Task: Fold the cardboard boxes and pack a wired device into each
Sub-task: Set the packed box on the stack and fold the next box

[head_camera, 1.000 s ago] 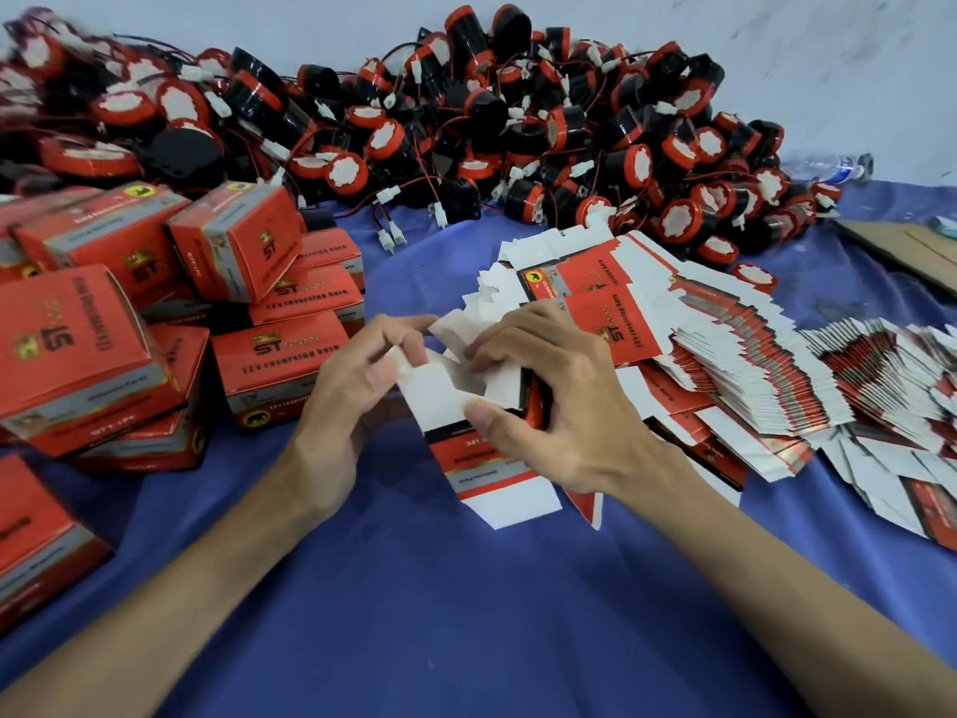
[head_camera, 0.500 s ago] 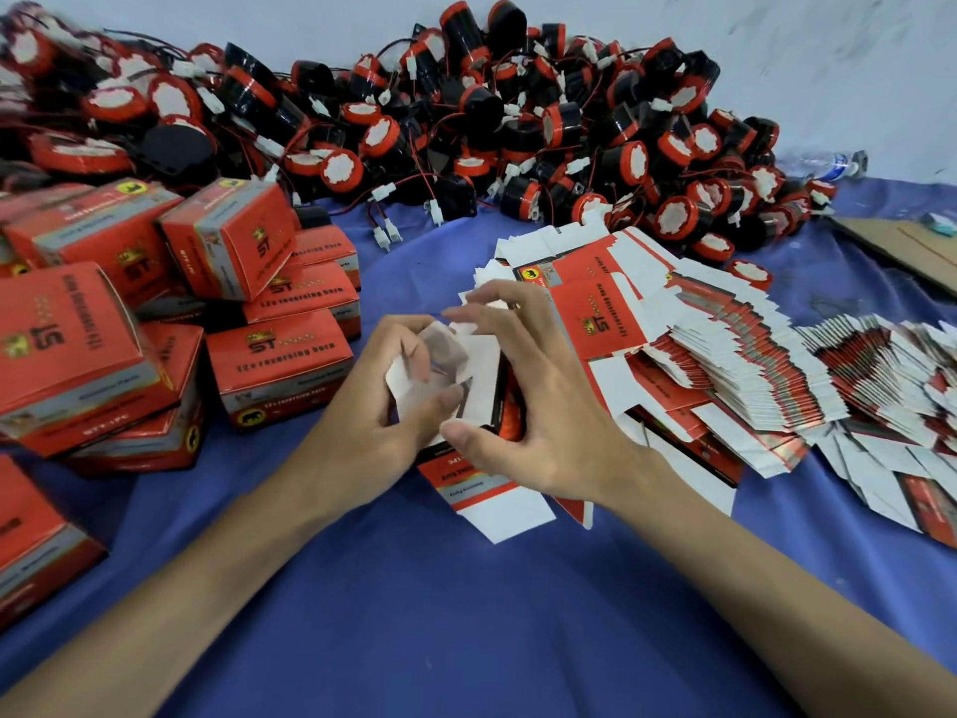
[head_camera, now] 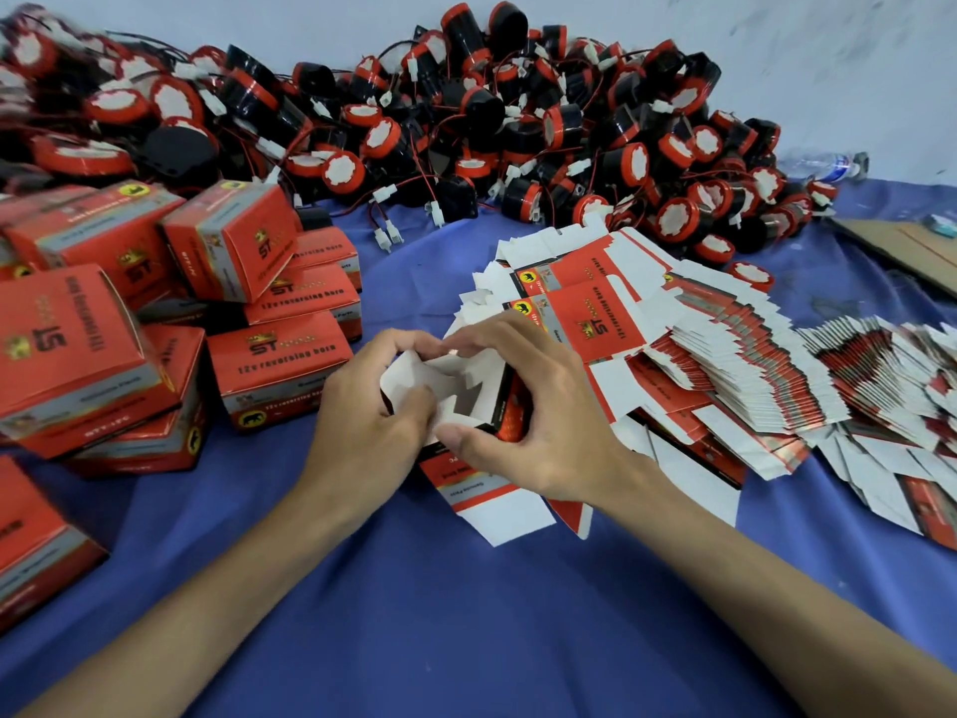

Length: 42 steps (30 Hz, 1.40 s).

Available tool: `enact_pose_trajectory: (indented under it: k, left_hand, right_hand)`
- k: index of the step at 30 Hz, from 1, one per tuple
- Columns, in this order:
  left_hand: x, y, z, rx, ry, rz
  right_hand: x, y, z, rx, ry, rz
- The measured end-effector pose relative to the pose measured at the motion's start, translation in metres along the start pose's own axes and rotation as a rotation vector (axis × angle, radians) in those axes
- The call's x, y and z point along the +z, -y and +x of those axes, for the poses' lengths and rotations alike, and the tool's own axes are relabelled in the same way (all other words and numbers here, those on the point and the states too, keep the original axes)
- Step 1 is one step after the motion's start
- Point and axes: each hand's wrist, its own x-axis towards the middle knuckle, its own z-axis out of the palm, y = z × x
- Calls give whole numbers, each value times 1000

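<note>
A small red-and-white cardboard box (head_camera: 468,393) stands half formed at the middle of the blue cloth, its white end flaps folded inward. My left hand (head_camera: 362,427) grips its left side, thumb pressing a flap. My right hand (head_camera: 538,422) curls round its right side, fingers over the top edge. A big heap of black-and-red wired devices (head_camera: 466,127) lies along the far wall. Fanned stacks of flat box blanks (head_camera: 725,365) spread to the right of my hands.
Several closed red boxes (head_camera: 155,313) are piled at the left. A brown cardboard sheet (head_camera: 911,251) and a plastic bottle (head_camera: 828,165) lie at the far right. Blue cloth (head_camera: 414,614) covers the table in front of me.
The box blank has been opened from nearly flat into a squared tube and its end flaps pushed inward. Both hands have closed in tighter round it.
</note>
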Motion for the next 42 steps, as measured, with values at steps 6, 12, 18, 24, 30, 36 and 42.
enact_pose_trajectory:
  k: [6,12,18,24,30,36,42]
  left_hand:
    - [3,-1,-2,-56,41,-230]
    - [11,-15,-5,-239,327,-817]
    - [1,-15,-1,-446,406,-976]
    - [0,-12,0,-507,396,-1089]
    - [-1,-6,-2,-530,415,-1070]
    - [1,-5,-6,-437,424,-883]
    - [5,-1,-2,-427,374,-885]
  right_hand:
    - [3,-4,-1,-52,-37,3]
    - [5,-10,0,-212,-140,80]
    - [6,-10,0,-255,-127,33]
    - [8,-3,3,-303,-14,66]
    - [7,-4,2,-287,55,72]
    - [7,-8,0,-239,-6,105]
    - [9,-9,2,-252,-160,143]
